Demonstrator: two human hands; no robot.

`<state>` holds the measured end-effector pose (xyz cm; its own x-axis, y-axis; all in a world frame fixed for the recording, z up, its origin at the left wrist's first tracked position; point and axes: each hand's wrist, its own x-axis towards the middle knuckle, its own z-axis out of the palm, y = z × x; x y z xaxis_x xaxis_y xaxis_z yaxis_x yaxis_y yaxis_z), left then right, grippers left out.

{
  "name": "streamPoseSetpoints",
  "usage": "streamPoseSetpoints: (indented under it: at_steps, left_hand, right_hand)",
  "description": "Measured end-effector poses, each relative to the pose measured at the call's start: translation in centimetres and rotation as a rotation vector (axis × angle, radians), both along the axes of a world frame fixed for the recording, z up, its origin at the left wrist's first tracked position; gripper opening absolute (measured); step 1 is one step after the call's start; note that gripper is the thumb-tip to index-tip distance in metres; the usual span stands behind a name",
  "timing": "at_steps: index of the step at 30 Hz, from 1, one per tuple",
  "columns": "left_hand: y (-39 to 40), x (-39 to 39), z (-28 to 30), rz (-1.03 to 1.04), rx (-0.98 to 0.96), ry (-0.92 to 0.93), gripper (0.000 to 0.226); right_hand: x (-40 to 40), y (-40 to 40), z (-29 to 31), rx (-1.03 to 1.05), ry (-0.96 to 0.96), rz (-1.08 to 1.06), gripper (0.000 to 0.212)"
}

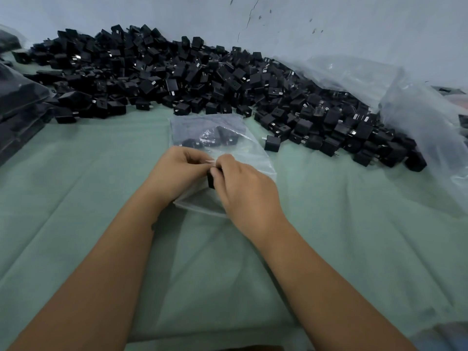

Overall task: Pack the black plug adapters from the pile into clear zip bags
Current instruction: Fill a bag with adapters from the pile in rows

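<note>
Black plug adapters lie in a long pile (202, 79) along the far edge of the counter (354, 236), against the wall (329, 26). We have a clear zip bag (228, 145) flat on the green cloth near the counter's middle, just in front of the pile, with a few adapters already visible inside its far end. Our left hand (177, 173) pinches the bag's near rim between thumb and fingers. Our right hand (243, 188) grips one black adapter (211, 179) at the bag's mouth, its fingertips touching those of the left. One loose adapter (272, 143) sits just beside the bag's right edge. Large crumpled plastic sheeting (405, 97) lies over the pile's right end, and dark filled bags (17, 102) are stacked at the counter's left edge.
</note>
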<state>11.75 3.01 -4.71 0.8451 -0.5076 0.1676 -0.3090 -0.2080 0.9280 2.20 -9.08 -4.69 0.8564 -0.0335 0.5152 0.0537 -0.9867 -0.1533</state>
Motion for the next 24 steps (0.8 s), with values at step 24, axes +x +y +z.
streamPoseSetpoints:
  at_steps: [24]
  left_hand:
    - [0.13, -0.63, 0.63, -0.043, -0.273, 0.025, 0.008]
  right_hand:
    - [0.17, -0.08, 0.10, -0.085, 0.141, -0.135, 0.028]
